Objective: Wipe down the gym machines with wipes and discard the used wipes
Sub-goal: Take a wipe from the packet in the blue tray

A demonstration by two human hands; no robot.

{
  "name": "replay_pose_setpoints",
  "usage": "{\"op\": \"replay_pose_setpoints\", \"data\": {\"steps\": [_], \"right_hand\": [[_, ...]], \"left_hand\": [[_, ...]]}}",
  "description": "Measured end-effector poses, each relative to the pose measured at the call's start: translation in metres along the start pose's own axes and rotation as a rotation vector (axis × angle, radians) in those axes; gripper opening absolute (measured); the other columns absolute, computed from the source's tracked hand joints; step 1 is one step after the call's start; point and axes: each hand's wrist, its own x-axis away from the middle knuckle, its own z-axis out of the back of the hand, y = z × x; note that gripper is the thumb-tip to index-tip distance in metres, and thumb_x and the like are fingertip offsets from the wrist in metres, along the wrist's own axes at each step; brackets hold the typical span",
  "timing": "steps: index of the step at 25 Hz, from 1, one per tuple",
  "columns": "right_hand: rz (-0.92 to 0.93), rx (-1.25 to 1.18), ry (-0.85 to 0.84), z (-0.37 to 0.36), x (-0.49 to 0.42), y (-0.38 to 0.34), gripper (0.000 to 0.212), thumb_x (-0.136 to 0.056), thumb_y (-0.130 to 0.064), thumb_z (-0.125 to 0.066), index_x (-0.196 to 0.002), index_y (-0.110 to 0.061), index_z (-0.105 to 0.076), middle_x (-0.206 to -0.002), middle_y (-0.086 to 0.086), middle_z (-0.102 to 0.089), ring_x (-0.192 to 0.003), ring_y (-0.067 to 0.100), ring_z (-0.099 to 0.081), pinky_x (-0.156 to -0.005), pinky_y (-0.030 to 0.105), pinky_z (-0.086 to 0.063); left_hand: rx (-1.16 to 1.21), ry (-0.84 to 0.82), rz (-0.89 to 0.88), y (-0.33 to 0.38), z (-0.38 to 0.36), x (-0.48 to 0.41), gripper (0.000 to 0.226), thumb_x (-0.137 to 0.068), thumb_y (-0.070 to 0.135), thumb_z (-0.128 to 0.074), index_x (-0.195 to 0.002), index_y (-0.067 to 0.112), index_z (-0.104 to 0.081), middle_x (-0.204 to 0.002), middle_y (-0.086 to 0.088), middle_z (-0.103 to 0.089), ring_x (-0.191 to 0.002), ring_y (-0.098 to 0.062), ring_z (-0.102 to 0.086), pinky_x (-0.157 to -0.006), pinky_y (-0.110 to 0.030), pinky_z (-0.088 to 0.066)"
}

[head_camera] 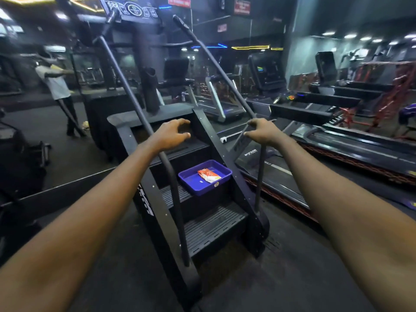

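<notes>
Head view: both hands out at the stair climber [209, 224], wipes not yet taken.
Left hand [171, 136] hovers past the left handrail [126, 86], fingers loosely curled, empty. Right hand [258, 131] curls over the right handrail [216, 61] bend, probably gripping to steady me; blur hides the fingertips. Wipes packet [209, 175] lies in the blue tray [191, 183] on a step between the rails, open room above.

You have open room between the left handrail [127, 86] and right handrail [233, 91]; the blue tray [209, 186] blocks the middle step [172, 194].
</notes>
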Motion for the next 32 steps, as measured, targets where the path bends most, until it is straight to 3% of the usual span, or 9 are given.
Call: {"op": "replay_pose_setpoints", "data": {"steps": [16,24,32], "right_hand": [[0.17,-0.084,-0.197,-0.065,-0.327,0.1,0.053,-0.091,-0.028,-0.062,-0.141,-0.011,-0.052,-0.143,0.011,-0.055,-0.131,0.028,-0.051,-0.107,0.034,-0.043],[0.167,-0.087,-0.383,-0.172,-0.438,0.133,0.058,-0.09,-0.028,-0.065,-0.143,-0.009,-0.05,-0.145,0.011,-0.054,-0.135,0.025,-0.048,-0.112,0.03,-0.036],[0.102,0.009,-0.548,-0.291,-0.502,0.176,0.04,-0.091,-0.026,-0.065,-0.128,-0.011,-0.064,-0.129,0.008,-0.066,-0.122,0.023,-0.059,-0.098,0.025,-0.042]], "left_hand": [[-0.086,-0.001,0.337,-0.061,-0.129,-0.243,0.05,-0.094,0.027,-0.061,-0.142,0.016,-0.05,-0.142,-0.013,-0.053,-0.132,-0.026,-0.047,-0.106,-0.028,-0.034],[-0.038,-0.109,0.463,-0.124,-0.217,-0.32,0.051,-0.094,0.025,-0.061,-0.142,0.013,-0.049,-0.144,-0.012,-0.052,-0.133,-0.026,-0.048,-0.108,-0.03,-0.036],[0.047,-0.241,0.539,-0.205,-0.329,-0.374,0.054,-0.091,0.026,-0.06,-0.142,0.013,-0.049,-0.144,-0.009,-0.051,-0.133,-0.025,-0.048,-0.111,-0.034,-0.037]]}}
